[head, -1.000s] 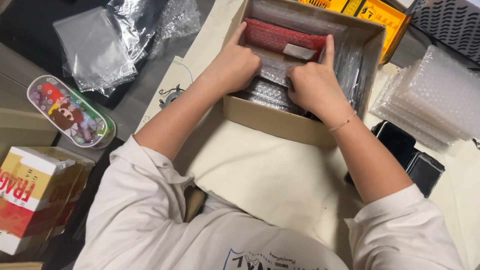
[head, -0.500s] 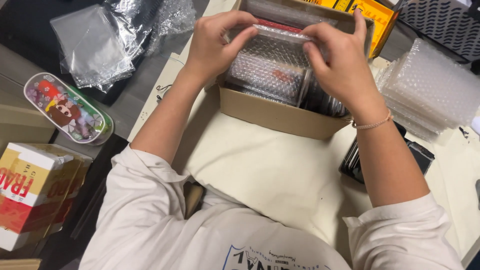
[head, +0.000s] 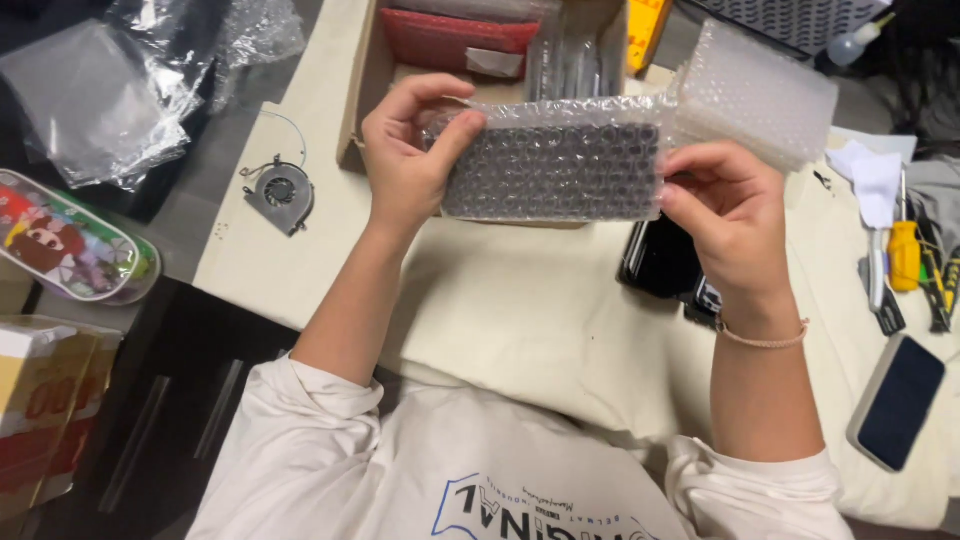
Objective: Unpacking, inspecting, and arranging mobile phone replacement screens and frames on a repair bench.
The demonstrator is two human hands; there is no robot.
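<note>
Hands pinch the bubble-wrapped packet [head: 553,168] by its short ends, your left hand [head: 410,160] and right hand [head: 728,215] level, its long axis crosswise above the cardboard box [head: 362,90] at the worktop's far edge.

light: bright overhead, even | glare: plastic sheets [head: 95,100] | focus: sharp | shadows: soft

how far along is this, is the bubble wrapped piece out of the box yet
Done: the bubble-wrapped item is out of the cardboard box. In hand: left hand and right hand pinch its two ends above the table. Left: the wrap is not yet opened; a red packet is in the box.
</note>
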